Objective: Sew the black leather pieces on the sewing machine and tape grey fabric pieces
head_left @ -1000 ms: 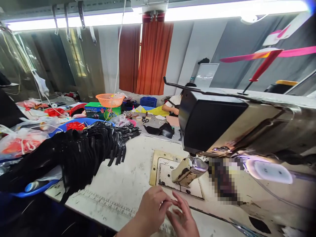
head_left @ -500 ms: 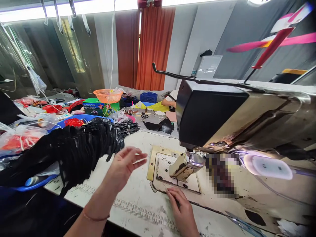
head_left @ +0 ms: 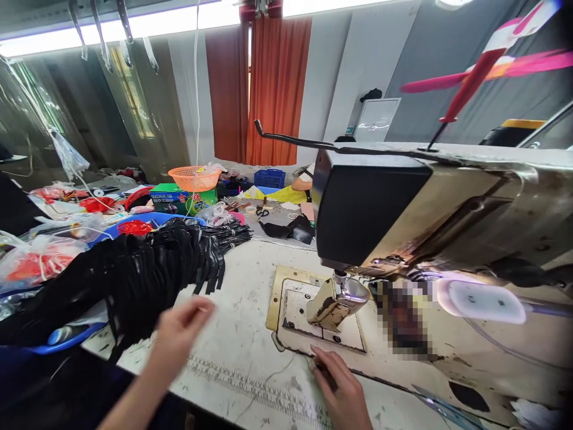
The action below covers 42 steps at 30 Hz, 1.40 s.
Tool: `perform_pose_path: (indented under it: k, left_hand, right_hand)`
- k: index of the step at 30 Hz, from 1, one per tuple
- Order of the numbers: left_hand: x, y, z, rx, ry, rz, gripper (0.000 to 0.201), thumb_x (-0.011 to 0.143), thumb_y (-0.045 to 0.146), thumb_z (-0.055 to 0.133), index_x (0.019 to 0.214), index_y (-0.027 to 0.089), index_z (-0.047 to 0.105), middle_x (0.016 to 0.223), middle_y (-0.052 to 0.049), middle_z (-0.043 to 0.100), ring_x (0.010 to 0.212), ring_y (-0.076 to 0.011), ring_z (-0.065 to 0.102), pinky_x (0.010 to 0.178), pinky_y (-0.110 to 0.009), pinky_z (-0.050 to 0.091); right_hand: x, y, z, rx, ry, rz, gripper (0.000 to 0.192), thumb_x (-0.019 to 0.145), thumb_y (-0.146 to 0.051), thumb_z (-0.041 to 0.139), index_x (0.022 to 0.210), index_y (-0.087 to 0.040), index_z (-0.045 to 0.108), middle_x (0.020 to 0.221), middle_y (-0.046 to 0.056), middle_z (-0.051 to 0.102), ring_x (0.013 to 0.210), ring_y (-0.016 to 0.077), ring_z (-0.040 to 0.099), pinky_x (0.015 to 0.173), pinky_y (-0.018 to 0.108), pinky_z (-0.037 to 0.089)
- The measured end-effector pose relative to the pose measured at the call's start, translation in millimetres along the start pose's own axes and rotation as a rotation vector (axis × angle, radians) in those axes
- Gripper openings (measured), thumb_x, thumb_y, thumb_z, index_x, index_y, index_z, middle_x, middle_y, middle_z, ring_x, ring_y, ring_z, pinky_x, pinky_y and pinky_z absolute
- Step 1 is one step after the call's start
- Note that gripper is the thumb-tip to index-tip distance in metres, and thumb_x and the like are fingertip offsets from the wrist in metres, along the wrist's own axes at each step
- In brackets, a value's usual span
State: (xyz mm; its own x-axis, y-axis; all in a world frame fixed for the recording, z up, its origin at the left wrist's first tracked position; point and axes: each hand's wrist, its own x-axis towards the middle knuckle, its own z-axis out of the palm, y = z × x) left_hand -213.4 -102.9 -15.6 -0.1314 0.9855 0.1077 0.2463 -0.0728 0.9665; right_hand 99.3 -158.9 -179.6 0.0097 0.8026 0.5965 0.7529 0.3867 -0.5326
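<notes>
My left hand (head_left: 185, 325) is over the table beside a thick stack of black strips (head_left: 147, 272). Motion blurs its fingers, so whether they grip anything does not show. In front of the sewing machine's needle plate (head_left: 293, 304), my right hand (head_left: 342, 385) rests low on the tabletop with fingers curled. Something dark shows between thumb and fingers, too covered to name. A thin thread (head_left: 286, 365) lies on the table just left of that hand. Above the plate hangs the sewing machine (head_left: 371, 209), with no work under its presser area that I can see.
A printed ruler scale (head_left: 250, 382) runs along the table's front. Blue metal blades (head_left: 443, 406) lie at the right. Behind the stack are a blue basin (head_left: 179, 216), a green box (head_left: 172, 197) and an orange basket (head_left: 194, 178). A co-worker's arm (head_left: 301, 184) shows beyond the machine.
My left hand has moved left and down, away from the needle plate toward the black stack. My right hand has shifted slightly right and down. The view has turned a little.
</notes>
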Motion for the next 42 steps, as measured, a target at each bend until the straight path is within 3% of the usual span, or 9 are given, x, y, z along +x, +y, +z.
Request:
perform_pose_path:
  k: [2, 4, 6, 8, 11, 13, 19, 30, 42]
  left_hand:
    - [-24.6, -15.3, 49.1, 0.103, -0.373, -0.048, 0.03, 0.078, 0.029, 0.069, 0.106, 0.019, 0.07, 0.083, -0.002, 0.068, 0.07, -0.0145, 0.057, 0.072, -0.028, 0.05]
    - [-45.7, -23.6, 94.0, 0.082, -0.648, -0.117, 0.064, 0.072, 0.023, 0.073, 0.134, 0.019, 0.055, 0.098, -0.006, 0.068, 0.083, -0.0173, 0.06, 0.079, -0.029, 0.049]
    - [-59.8, -26.9, 126.8, 0.001, -0.824, -0.176, 0.087, 0.064, 0.018, 0.077, 0.144, 0.019, 0.043, 0.112, -0.009, 0.065, 0.081, -0.0164, 0.059, 0.071, -0.026, 0.048]
    - [-66.5, -28.3, 145.3, -0.061, -0.891, -0.194, 0.08, 0.063, 0.015, 0.075, 0.139, 0.018, 0.048, 0.096, -0.004, 0.066, 0.07, -0.0132, 0.055, 0.061, -0.023, 0.042]
    - [-68.5, -30.0, 152.6, -0.089, -0.831, -0.178, 0.038, 0.07, 0.018, 0.067, 0.108, 0.014, 0.067, 0.06, 0.006, 0.049, 0.056, -0.0099, 0.043, 0.053, -0.022, 0.032]
    - [-68.8, -30.3, 150.3, -0.074, -0.763, -0.154, 0.019, 0.075, 0.024, 0.065, 0.09, 0.012, 0.069, 0.054, 0.007, 0.042, 0.053, -0.0094, 0.037, 0.051, -0.023, 0.027]
    - [-73.3, -28.6, 141.5, -0.077, -0.718, -0.093, 0.021, 0.078, 0.032, 0.064, 0.078, 0.012, 0.068, 0.053, 0.006, 0.04, 0.053, -0.0094, 0.033, 0.051, -0.024, 0.024]
    - [-75.1, -41.7, 139.6, -0.176, -0.714, -0.119, 0.03, 0.078, 0.041, 0.069, 0.078, 0.011, 0.069, 0.062, 0.0, 0.051, 0.059, -0.0109, 0.039, 0.056, -0.025, 0.027]
    - [-73.6, -29.4, 136.7, -0.063, -0.665, 0.022, 0.017, 0.079, 0.03, 0.064, 0.071, 0.014, 0.066, 0.062, 0.001, 0.051, 0.057, -0.0104, 0.039, 0.055, -0.024, 0.03]
  right_hand:
    - [0.1, -7.6, -7.5, 0.008, -0.011, -0.004, 0.037, 0.092, -0.03, 0.06, 0.128, -0.025, 0.056, 0.091, 0.004, 0.071, 0.079, 0.0159, 0.071, 0.07, 0.024, 0.06]
    - [1.4, -17.5, -17.3, 0.027, -0.006, -0.022, 0.043, 0.091, -0.028, 0.062, 0.132, -0.028, 0.049, 0.093, 0.002, 0.072, 0.081, 0.015, 0.072, 0.075, 0.024, 0.06]
    - [3.7, -27.1, -27.2, 0.046, 0.01, -0.062, 0.041, 0.092, -0.026, 0.061, 0.131, -0.03, 0.048, 0.096, 0.001, 0.073, 0.083, 0.0146, 0.072, 0.076, 0.023, 0.06]
    - [6.4, -34.1, -35.7, 0.06, 0.035, -0.102, 0.038, 0.092, -0.023, 0.058, 0.129, -0.032, 0.049, 0.096, 0.001, 0.072, 0.086, 0.0146, 0.071, 0.077, 0.024, 0.06]
    - [9.8, -38.7, -44.6, 0.088, 0.073, -0.158, 0.045, 0.09, -0.016, 0.061, 0.13, -0.032, 0.049, 0.093, 0.001, 0.072, 0.086, 0.0158, 0.069, 0.078, 0.028, 0.059]
    - [11.3, -39.4, -48.6, 0.108, 0.066, -0.192, 0.051, 0.087, -0.012, 0.065, 0.132, -0.032, 0.049, 0.091, 0.001, 0.073, 0.083, 0.0165, 0.068, 0.075, 0.029, 0.059]
    - [12.3, -40.3, -57.9, 0.109, 0.011, -0.24, 0.061, 0.085, -0.012, 0.067, 0.137, -0.034, 0.044, 0.087, 0.0, 0.074, 0.071, 0.0162, 0.068, 0.066, 0.03, 0.06]
    - [11.0, -38.1, -68.9, 0.049, -0.078, -0.325, 0.07, 0.084, -0.011, 0.068, 0.143, -0.035, 0.039, 0.093, 0.0, 0.076, 0.081, 0.0168, 0.072, 0.073, 0.03, 0.062]
    - [14.3, -42.8, -63.3, 0.065, -0.048, -0.31, 0.052, 0.082, -0.006, 0.061, 0.129, -0.027, 0.052, 0.089, 0.005, 0.07, 0.081, 0.0193, 0.067, 0.072, 0.032, 0.059]
